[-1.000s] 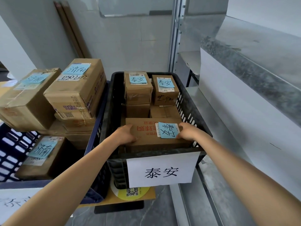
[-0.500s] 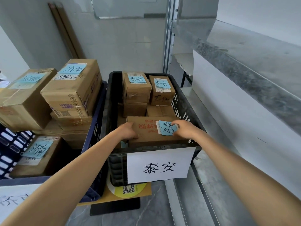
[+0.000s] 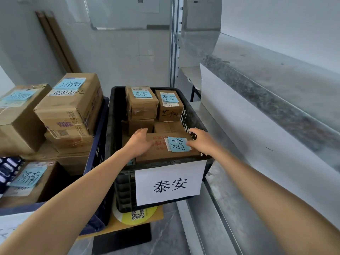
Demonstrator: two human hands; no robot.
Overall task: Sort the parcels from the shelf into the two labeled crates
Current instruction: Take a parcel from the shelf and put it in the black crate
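Observation:
A flat brown parcel (image 3: 160, 150) with a blue note lies at the near end of the black crate (image 3: 113, 115), which carries a white paper label (image 3: 170, 183). My left hand (image 3: 139, 143) is at the parcel's left end with fingers straight, palm against it. My right hand (image 3: 202, 140) rests on the parcel's right end, its thumb at the blue note and its fingers loose. Several smaller blue-noted parcels (image 3: 141, 103) are stacked at the crate's far end.
A dark blue crate (image 3: 98, 142) on the left holds several larger brown boxes (image 3: 70, 105) with blue notes. A grey metal shelf (image 3: 276, 85) runs along the right, close to the black crate. The crates sit on a low stand with cardboard (image 3: 158, 215).
The parcel has settled lower into the black crate. My left hand has loosened from gripping its end to straight fingers, and my right hand's grip has relaxed.

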